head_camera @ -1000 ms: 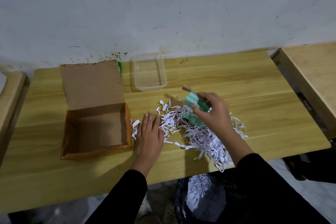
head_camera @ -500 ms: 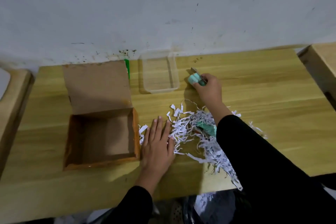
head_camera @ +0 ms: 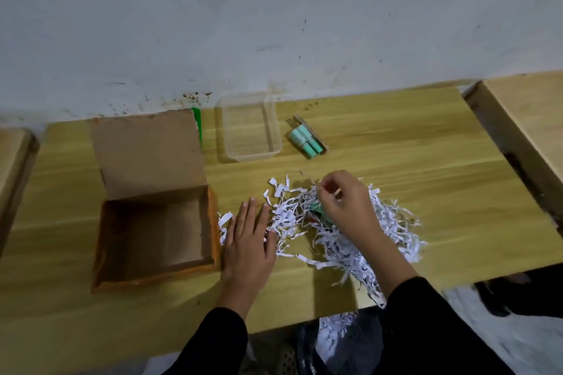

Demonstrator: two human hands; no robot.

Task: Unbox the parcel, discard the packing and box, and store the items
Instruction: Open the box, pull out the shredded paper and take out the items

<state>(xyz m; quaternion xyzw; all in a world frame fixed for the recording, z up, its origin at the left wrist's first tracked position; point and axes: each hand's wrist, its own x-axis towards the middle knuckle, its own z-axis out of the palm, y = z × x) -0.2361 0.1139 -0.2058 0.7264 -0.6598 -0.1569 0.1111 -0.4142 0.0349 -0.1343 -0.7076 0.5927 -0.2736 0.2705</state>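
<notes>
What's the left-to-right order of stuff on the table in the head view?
Open cardboard box → left hand, flat on the table → clear plastic container at the back → teal item pack → right hand in the shredded paper, beside a second teal item.

One open cardboard box (head_camera: 155, 213), one clear tray (head_camera: 248, 128), two green packs (head_camera: 306, 138), two hands (head_camera: 248, 240)

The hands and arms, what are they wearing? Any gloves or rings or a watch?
Both arms wear long black sleeves that end at the wrists. The left hand and the right hand are bare, with no gloves. No ring, watch or bracelet shows on either one. The sleeves look plain, with no pattern or writing that can be made out.
</notes>
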